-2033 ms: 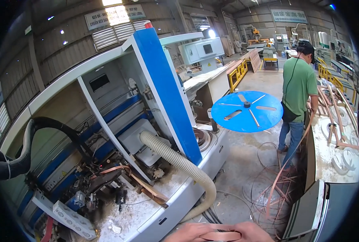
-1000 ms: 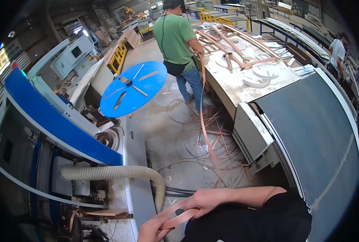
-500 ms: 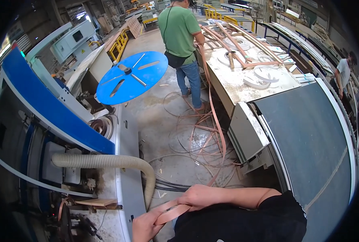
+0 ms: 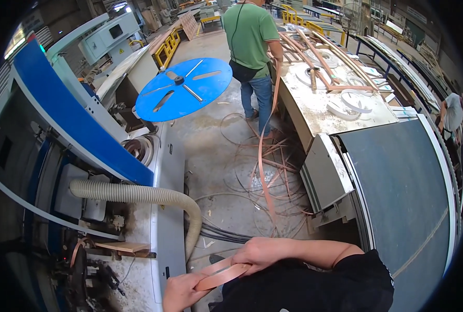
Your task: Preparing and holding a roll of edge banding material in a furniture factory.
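My left hand (image 4: 182,292) and my right hand (image 4: 257,253) are both closed on a looped pinkish-brown edge banding strip (image 4: 223,276), low in the picture in front of my body. Two layers of the loop stretch between the hands, flat and slightly apart. A long strip (image 4: 262,164) of the same colour hangs from the hand of a person in a green shirt (image 4: 249,44) and runs down toward my right hand; where it meets my hand is hidden. Tangled strips (image 4: 281,166) lie on the floor between us.
At left stands a machine with a blue-edged cover (image 4: 80,109), a ribbed hose (image 4: 137,192) and a round blue disc (image 4: 189,86). To the right are a dark conveyor belt (image 4: 398,177) and a worktable (image 4: 314,114) bearing strip rolls and frames. Black cables (image 4: 223,234) cross the floor.
My view has shifted, so the surroundings sit farther right. The long hanging strip has swung left and curves differently. Both hands keep their hold, with the loop slightly changed in angle.
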`<state>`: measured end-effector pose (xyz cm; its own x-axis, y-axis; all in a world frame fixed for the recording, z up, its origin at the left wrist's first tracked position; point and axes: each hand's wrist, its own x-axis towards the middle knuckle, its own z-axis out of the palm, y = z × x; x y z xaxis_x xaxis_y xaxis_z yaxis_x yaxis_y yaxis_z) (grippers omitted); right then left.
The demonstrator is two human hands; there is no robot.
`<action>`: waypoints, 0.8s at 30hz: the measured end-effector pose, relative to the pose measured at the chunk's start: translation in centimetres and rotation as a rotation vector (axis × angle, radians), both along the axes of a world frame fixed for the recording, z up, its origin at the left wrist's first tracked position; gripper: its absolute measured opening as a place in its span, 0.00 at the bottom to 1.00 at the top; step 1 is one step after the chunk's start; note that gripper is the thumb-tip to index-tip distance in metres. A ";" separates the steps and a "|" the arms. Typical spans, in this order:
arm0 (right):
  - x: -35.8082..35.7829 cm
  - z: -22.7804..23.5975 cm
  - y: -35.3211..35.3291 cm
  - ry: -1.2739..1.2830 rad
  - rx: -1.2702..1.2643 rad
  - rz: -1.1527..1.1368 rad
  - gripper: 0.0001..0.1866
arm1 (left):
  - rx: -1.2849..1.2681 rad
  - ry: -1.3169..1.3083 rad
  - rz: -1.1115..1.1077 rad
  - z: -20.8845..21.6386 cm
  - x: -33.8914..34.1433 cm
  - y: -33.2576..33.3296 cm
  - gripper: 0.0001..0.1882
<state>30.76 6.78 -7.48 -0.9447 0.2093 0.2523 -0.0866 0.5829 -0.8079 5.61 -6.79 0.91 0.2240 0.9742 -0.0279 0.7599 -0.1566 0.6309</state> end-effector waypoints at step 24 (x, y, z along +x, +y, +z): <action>0.1 -0.2 0.3 0.038 -0.030 0.004 0.17 | 0.081 -0.086 0.001 -1.7 -1.5 -0.6 0.16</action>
